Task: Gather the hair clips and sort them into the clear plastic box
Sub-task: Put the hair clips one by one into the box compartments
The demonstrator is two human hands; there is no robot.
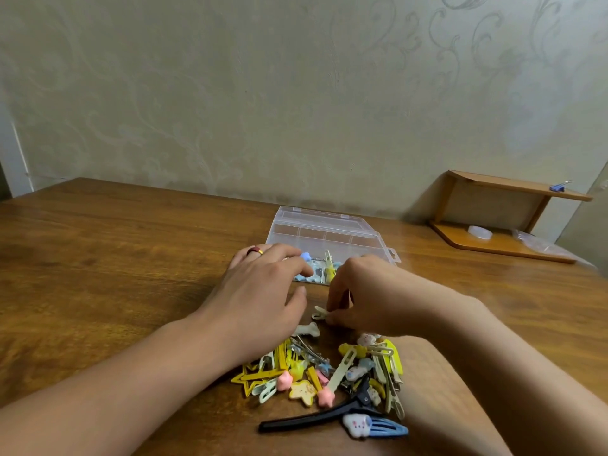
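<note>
1. I see the clear plastic compartment box (pixel 324 236) near the wooden tabletop's (pixel 115 245) far edge, holding only a few clips.
2. Most colourful hair clips (pixel 329 373) lie piled near the front edge; sorting looks barely begun.
3. My right hand (pixel 368 294) pinches a small cream clip (pixel 320 312); my left hand (pixel 260 291) rests relaxed, fingers loose, touching the box.

Colourful hair clips (pixel 329 376) heaped, clear plastic box (pixel 324 235) open behind
</note>
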